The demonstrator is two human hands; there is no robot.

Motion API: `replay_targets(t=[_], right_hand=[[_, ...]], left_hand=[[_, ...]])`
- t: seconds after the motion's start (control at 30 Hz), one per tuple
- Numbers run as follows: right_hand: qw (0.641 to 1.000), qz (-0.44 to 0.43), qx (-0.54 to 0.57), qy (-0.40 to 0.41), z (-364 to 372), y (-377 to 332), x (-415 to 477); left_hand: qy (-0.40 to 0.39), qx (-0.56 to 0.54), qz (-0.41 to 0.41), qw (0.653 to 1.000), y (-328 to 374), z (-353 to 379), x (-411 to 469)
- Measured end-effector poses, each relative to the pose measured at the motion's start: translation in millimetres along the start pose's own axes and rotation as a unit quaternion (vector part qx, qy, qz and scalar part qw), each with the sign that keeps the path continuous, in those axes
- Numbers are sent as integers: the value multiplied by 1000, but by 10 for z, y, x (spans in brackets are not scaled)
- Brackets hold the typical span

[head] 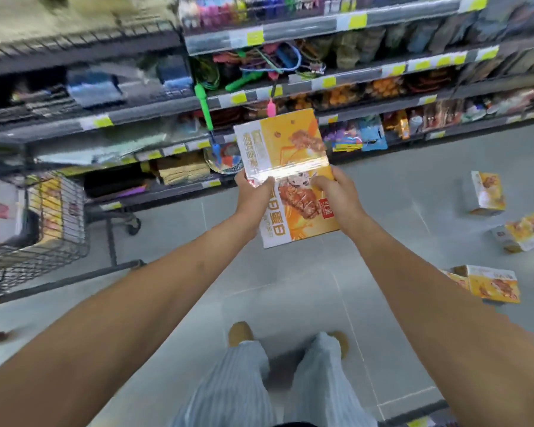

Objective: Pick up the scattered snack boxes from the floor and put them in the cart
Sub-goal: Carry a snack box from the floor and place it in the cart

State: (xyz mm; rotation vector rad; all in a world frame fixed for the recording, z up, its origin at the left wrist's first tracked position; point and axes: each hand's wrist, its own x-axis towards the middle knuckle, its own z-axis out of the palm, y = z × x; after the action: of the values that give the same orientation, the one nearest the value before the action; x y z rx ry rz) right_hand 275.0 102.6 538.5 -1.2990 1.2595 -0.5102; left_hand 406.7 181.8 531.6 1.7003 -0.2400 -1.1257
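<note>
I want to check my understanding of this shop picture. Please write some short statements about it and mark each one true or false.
1. The left hand and right hand both grip one orange snack box. True.
2. The cart stands on the person's right. False: it is on the left.
3. Several snack boxes lie on the floor at the right. True.
4. The orange snack box already lies in the cart. False: it is held in the air, apart from the cart.
5. The shelves are bare. False: they hold many goods.
</note>
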Motion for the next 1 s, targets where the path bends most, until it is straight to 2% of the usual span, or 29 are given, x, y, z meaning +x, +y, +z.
replay_targets(t=[0.17, 0.33, 0.53, 0.7, 1.0], right_hand=[[995, -41, -65, -62, 1109, -444, 35], [989, -10, -98, -110, 2046, -715, 108], [962, -67, -180, -193, 3222, -974, 318], [939, -102, -193, -264, 4091, -1312, 463], [900, -105, -215, -363, 5448, -1688, 597]], left_hand=[[73, -73, 0, 995, 213, -1076, 140], [148, -99, 6, 984, 376, -1899, 238], [234, -128, 19, 964, 589, -2894, 440], [317, -142, 5, 938, 879, -3638, 669], [410, -176, -6, 895, 1081, -4692, 950]])
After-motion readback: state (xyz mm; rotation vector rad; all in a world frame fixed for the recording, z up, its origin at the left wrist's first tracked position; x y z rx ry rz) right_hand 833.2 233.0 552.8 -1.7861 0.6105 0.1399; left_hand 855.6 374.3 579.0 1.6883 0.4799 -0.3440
